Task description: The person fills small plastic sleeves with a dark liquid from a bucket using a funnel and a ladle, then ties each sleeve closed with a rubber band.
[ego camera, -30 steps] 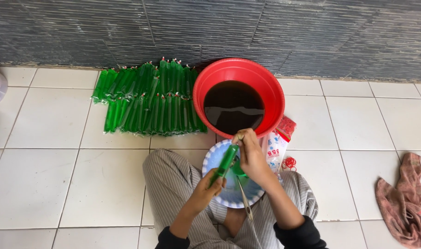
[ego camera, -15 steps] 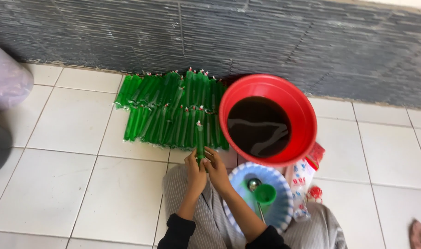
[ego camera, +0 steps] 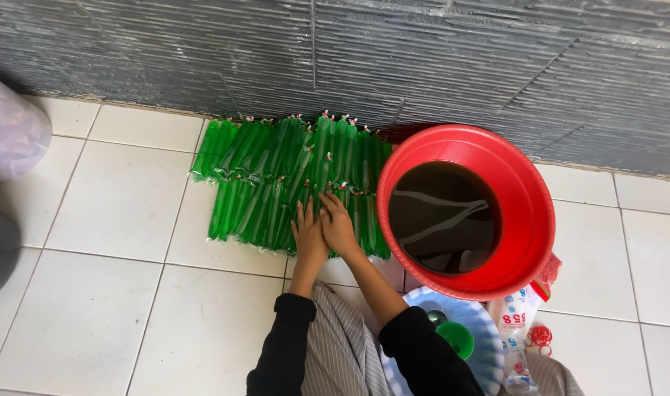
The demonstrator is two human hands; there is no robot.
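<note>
Green tube packets [ego camera: 291,187] lie in two rows on the white floor tiles [ego camera: 115,220] along the far wall. The left hand [ego camera: 307,233] and right hand [ego camera: 339,226], side by side with fingers flat and slightly spread, press onto the near row, seemingly settling a packet in place. Right: a red basin [ego camera: 529,220] of dark liquid; near it, a green funnel [ego camera: 456,339] on a blue plate [ego camera: 489,345].

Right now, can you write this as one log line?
left hand: flat on green tubes | right hand: same | red basin: dark liquid
</note>
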